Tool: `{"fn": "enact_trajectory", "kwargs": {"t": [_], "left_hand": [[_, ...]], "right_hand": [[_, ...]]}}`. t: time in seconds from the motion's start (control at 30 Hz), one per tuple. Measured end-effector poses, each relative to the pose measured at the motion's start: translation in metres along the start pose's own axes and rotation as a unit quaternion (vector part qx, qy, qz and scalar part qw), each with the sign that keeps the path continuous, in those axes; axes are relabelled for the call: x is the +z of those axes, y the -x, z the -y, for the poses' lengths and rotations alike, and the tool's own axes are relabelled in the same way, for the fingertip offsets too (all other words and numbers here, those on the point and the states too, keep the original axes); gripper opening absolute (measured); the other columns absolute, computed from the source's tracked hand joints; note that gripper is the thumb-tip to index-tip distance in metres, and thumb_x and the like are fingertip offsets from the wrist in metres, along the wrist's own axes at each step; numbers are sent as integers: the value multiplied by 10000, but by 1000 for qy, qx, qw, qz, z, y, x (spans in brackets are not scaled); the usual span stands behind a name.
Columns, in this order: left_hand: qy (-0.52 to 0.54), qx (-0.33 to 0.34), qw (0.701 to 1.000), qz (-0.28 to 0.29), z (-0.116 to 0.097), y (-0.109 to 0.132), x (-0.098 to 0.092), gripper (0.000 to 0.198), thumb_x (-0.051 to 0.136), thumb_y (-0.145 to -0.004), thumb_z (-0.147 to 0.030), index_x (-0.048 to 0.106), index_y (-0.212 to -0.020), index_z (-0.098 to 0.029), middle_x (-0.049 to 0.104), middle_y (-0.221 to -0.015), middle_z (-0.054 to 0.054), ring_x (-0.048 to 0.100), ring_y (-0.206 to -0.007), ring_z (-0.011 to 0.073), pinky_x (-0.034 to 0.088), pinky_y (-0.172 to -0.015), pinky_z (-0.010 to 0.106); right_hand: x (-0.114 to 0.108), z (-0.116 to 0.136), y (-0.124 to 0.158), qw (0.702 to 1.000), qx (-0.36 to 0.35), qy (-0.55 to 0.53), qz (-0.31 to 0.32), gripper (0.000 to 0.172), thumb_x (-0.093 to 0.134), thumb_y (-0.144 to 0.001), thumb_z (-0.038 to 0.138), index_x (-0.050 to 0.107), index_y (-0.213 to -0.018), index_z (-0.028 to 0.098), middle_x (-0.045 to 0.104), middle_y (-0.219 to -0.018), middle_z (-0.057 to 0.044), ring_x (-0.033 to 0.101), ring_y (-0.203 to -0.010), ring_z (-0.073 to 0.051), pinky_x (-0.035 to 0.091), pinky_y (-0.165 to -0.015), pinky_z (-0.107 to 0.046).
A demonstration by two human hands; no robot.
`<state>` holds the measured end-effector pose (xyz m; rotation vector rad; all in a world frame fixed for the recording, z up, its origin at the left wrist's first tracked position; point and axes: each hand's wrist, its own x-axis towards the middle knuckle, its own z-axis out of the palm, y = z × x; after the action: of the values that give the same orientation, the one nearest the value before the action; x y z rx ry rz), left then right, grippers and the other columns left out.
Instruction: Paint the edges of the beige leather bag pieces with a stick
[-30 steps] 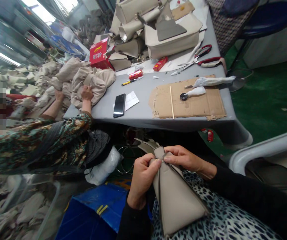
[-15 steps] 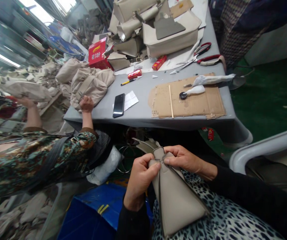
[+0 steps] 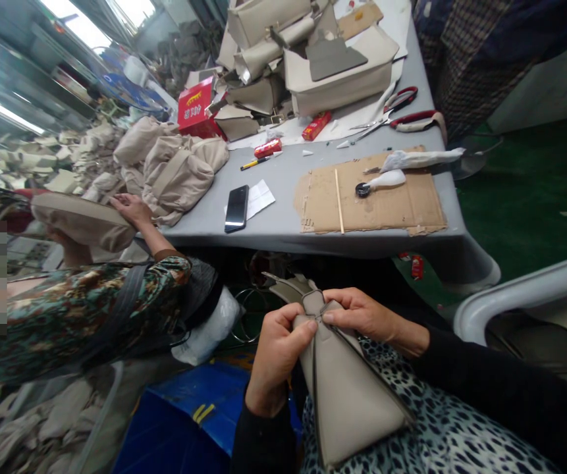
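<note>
A beige leather handbag (image 3: 350, 388) with dark edges rests on my lap, its narrow end pointing at the table. My left hand (image 3: 283, 345) is closed on the bag's upper left side, thumb pressed near a small tab (image 3: 314, 303). From the other side my right hand (image 3: 362, 313) pinches the bag close to that same tab, its thumb almost meeting the left one. Loose strap ends (image 3: 290, 284) stick out beyond my fingers. Both hands' inner fingers are hidden behind the leather.
On the grey table (image 3: 283, 197) lie cardboard (image 3: 392, 210) with a white bottle (image 3: 386, 179), a phone (image 3: 236, 209), scissors (image 3: 411, 118) and several beige bags (image 3: 342, 85). A co-worker (image 3: 115, 309) sits at the left. A blue box (image 3: 179, 408) and white tub (image 3: 525, 296) flank my lap.
My hands and the handbag stay almost still. The co-worker has let go of the cloth pile on the table and now handles a beige bag further left.
</note>
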<state>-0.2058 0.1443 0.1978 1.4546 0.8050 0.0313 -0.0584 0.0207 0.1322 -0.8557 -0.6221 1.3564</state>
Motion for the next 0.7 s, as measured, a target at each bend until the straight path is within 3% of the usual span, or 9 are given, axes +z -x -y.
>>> {"fn": "enact_trajectory", "kwargs": {"t": [0.37,0.53,0.7], "left_hand": [[27,-6,999,33,-5,2,-7,336,791,-790,-421,733,-942,-127,605,-755,25,537,-689,160,422,-627,242],[39,-10,999,35,-7,4,-10,325,799,-797,-425,726,-903,-126,624,-741,21,557,-671,153,441,-632,239],[51,-18,998,37,-10,3,-9,382,813,-794,-428,734,-1030,-137,699,-844,41,599,-701,159,490,-689,261]], "right_hand": [[6,10,0,999,-6,-36,22,402,763,-833,510,595,-992,181,580,-799,36,505,-679,-105,424,-651,-221],[10,10,-1,999,-13,-48,-5,405,804,-807,453,603,-1035,185,624,-879,16,545,-728,-114,446,-703,-241],[17,10,-2,998,-25,-47,-41,385,809,-803,388,561,-1031,201,594,-854,30,517,-703,-110,431,-679,-241]]}}
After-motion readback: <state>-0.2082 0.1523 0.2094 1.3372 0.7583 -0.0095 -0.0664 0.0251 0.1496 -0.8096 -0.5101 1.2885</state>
